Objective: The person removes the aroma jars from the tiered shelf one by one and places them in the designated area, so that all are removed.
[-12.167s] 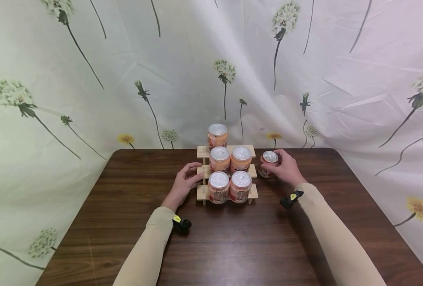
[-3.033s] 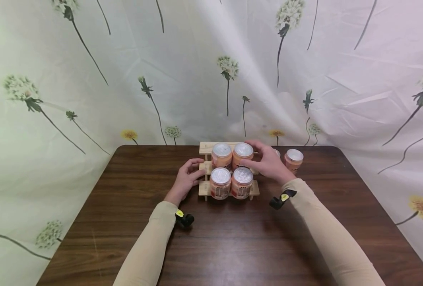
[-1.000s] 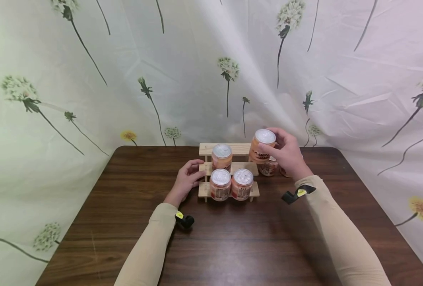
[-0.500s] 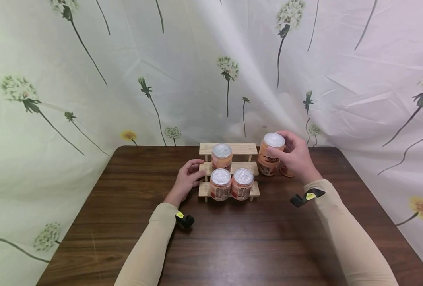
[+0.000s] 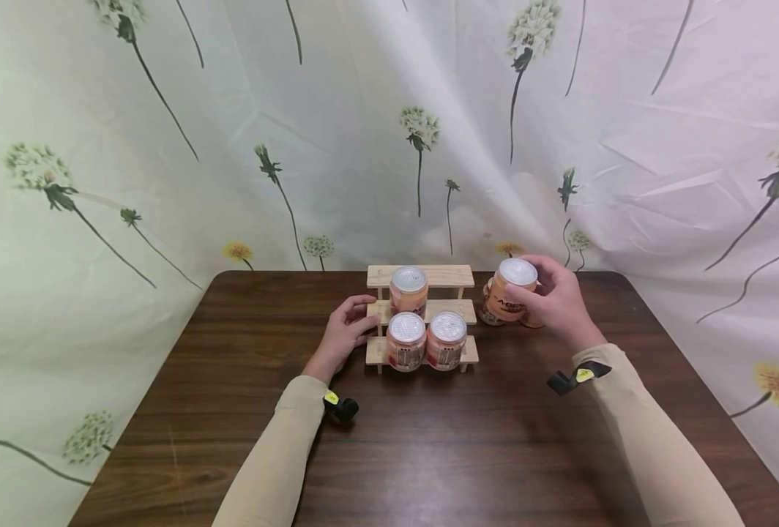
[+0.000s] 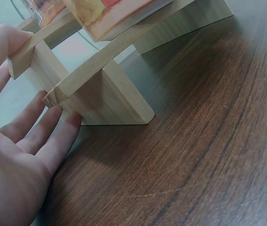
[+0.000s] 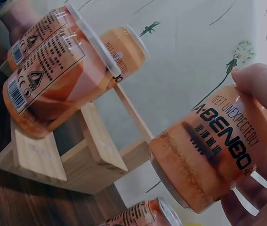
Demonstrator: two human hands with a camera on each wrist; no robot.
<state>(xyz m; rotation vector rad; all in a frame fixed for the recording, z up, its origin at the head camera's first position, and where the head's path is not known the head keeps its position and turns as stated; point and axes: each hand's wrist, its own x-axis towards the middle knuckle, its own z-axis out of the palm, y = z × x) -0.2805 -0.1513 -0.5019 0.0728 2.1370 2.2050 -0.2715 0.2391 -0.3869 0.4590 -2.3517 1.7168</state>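
The desk [image 5: 389, 454] spreads dark wood from six o'clock up to the wooden rack [image 5: 455, 312], two jars [image 5: 406, 355] on its front shelf, a third on the middle one. At the rack's nine o'clock, the left hand [image 5: 340, 337] keeps a light grip, thumb and finger pinching the middle shelf's end. Between two and three, right of a narrow gap, the right hand [image 5: 561, 304] has its grip curled around the orange jar [image 5: 504, 301]: lid up, long axis near upright, black lettering toward six. It partly hides two containers [image 5: 488, 315]. Beyond the far edge hangs a dandelion-print curtain [image 5: 337, 161].

Matt wooden rack [image 5: 452, 277], glossy jar [image 7: 204, 155]
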